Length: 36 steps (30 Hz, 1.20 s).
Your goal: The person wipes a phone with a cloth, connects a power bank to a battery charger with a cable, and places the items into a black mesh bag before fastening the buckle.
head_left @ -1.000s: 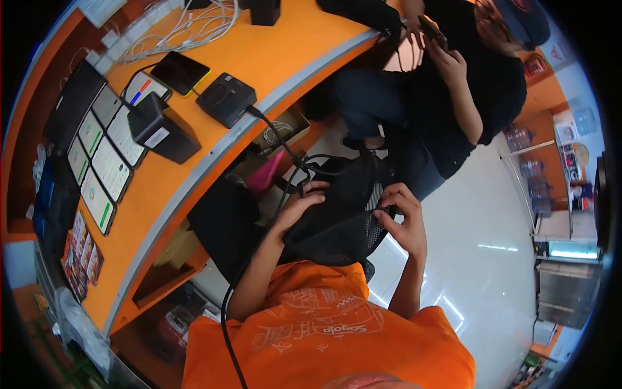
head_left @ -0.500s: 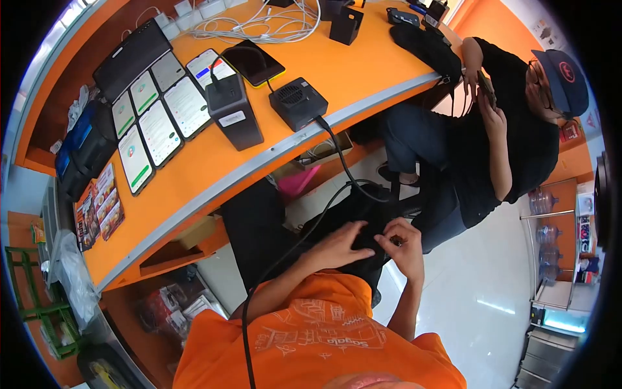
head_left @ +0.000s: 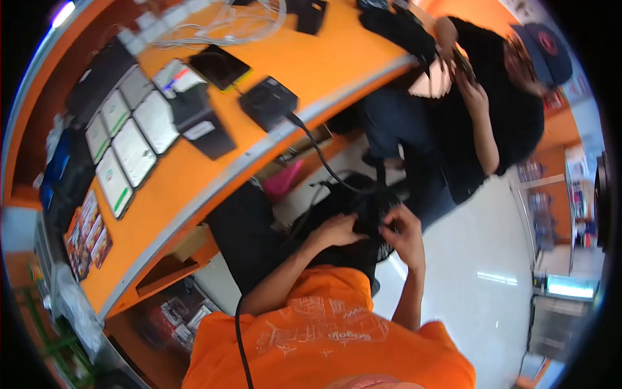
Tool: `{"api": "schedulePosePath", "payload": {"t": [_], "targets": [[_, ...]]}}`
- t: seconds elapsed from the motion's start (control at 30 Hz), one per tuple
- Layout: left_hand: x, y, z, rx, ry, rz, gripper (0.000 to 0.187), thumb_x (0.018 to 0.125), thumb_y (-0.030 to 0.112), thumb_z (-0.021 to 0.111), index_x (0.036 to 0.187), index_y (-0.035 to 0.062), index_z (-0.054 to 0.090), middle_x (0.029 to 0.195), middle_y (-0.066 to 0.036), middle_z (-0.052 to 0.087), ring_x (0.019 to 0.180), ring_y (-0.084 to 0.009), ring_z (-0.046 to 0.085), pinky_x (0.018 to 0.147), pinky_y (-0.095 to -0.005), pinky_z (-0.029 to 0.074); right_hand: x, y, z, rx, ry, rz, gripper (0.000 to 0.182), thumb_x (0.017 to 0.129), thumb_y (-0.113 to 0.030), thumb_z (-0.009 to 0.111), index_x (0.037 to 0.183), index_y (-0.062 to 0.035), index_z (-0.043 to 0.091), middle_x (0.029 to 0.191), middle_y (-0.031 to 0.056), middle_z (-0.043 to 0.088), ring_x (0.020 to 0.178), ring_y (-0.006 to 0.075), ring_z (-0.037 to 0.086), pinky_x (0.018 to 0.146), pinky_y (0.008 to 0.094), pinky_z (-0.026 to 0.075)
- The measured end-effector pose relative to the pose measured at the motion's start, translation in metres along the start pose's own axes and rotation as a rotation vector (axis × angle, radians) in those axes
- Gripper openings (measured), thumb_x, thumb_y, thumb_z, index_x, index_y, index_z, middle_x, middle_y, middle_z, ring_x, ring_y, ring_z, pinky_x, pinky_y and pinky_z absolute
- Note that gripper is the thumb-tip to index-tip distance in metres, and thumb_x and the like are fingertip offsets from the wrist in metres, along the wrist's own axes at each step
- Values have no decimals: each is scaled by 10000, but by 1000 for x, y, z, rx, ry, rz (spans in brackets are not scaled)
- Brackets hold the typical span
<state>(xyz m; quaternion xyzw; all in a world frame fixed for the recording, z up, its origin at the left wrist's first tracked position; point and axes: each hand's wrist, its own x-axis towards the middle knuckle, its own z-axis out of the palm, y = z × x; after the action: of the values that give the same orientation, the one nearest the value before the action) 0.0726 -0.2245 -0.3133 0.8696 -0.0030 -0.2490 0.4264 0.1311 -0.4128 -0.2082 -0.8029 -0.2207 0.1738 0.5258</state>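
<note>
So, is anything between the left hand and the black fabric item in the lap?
Nothing visible: the left hand appears to lie against the black fabric item; the black cable arches beyond, not between them.

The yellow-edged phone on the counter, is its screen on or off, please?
Off, it appears: the phone shows plain black, while nearby phones glow white.

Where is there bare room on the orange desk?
One patch of desk lies between the squat black box and the black bag; a strip separates the phones from the gray front edge. Crowded: the back, with white cables, and around both hands, left and right.
</note>
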Motion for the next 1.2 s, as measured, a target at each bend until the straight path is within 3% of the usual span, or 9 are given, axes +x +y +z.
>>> {"api": "schedulePosePath", "payload": {"t": [0.17,0.37,0.47,0.67,0.77,0.8,0.93,1.03,1.2], "targets": [[18,35,17,328,-120,-134,639,867,260,774,1398,31,501,1227,-252,678,1176,-428,650,1003,-512,520,-2,-3,-6,-149,13,-40,236,767,45,708,989,-15,654,964,92,611,840,231,618,749,323,498],[28,2,19,269,19,36,544,862,209,757,1344,21,590,1183,-256,689,1109,-433,672,965,-499,543,-14,14,-26,-335,131,75,266,766,60,672,1023,-4,667,1060,134,638,978,309,657,832,374,522],[14,1,-3,47,144,88,374,879,182,708,1190,-23,683,1042,-249,722,1037,-435,687,918,-493,551,-15,34,-29,-354,168,23,288,768,68,675,1044,-12,676,1136,77,636,901,217,627,723,306,511],[-18,-20,-42,-450,449,186,298,935,219,669,1004,-69,700,840,-203,708,823,-239,710,741,-378,499,-2,26,-25,-351,198,9,312,780,100,638,1071,-8,670,1259,105,645,1035,275,668,814,343,560],[-21,-43,-44,-474,431,55,306,944,219,661,969,-84,692,837,-193,695,855,-255,709,772,-380,497,5,25,-22,-312,143,46,337,773,127,606,1081,1,665,1304,131,630,1116,327,667,874,372,571],[-22,-45,-42,-387,406,22,354,935,277,697,1043,-60,692,998,-205,682,993,-316,680,852,-392,499,7,30,-19,-344,110,12,354,771,132,597,1092,1,665,1306,138,627,1123,341,663,877,376,573],[-16,-28,-8,-38,532,-14,563,918,328,729,1285,-63,560,1191,-246,644,1126,-415,640,946,-476,513,13,36,-7,-439,38,-25,436,755,152,568,1151,-7,660,1307,156,623,1139,388,650,890,392,576],[-4,-15,-3,14,519,-92,536,940,309,701,1295,-65,555,1189,-260,649,1147,-424,633,950,-495,521,15,25,-5,-467,85,-21,496,745,151,573,1205,-19,649,1309,156,624,1145,390,649,898,398,576],[-10,-15,-21,-32,683,-32,289,982,159,604,1109,-93,662,1002,-278,716,906,-460,699,842,-484,570,17,23,-15,-469,247,117,529,760,129,586,1269,-10,626,1285,215,629,1148,436,639,1000,448,534]]}}
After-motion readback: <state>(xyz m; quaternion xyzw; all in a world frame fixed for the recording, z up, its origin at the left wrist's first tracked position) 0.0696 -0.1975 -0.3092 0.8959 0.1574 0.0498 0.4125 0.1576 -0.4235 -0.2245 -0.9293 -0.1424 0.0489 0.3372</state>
